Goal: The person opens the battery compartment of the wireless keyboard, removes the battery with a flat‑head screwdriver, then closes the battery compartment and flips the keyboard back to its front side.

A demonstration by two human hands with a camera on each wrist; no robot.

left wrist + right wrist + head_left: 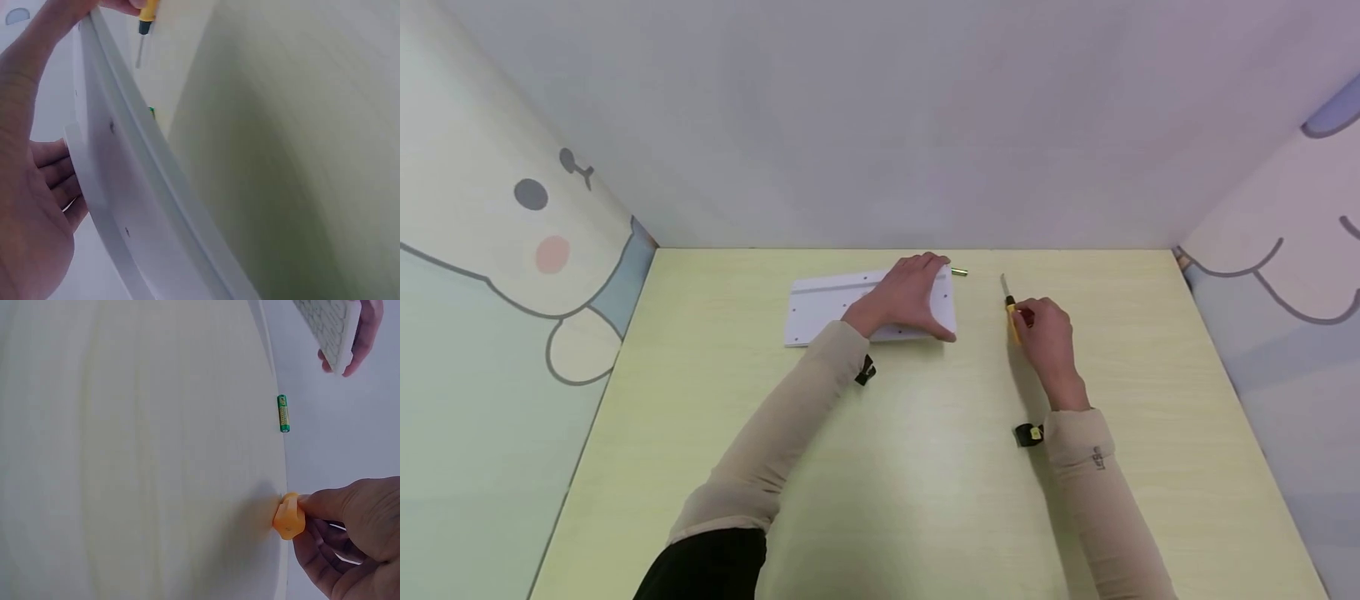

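Pinching a yellow-handled screwdriver point(1011, 312), the right hand point(1047, 337) curls its fingers point(325, 503) round the handle, hiding most of it; only the orange-yellow butt shows in the right wrist view, and the grey shaft pokes out past the knuckles toward the far wall. Whether the tip touches the table point(925, 467) is hard to make out. The left hand point(910, 296) lies with nearly straight fingers point(53, 153) over the right end of a white keyboard point(835, 304), thumb down along its near edge. It lies back-up at the far middle of the table, showing a flat white back with small dark holes, its keys seen only in the right wrist view. A green battery point(283, 413) lies just beyond the keyboard's far right corner, between the two hands.
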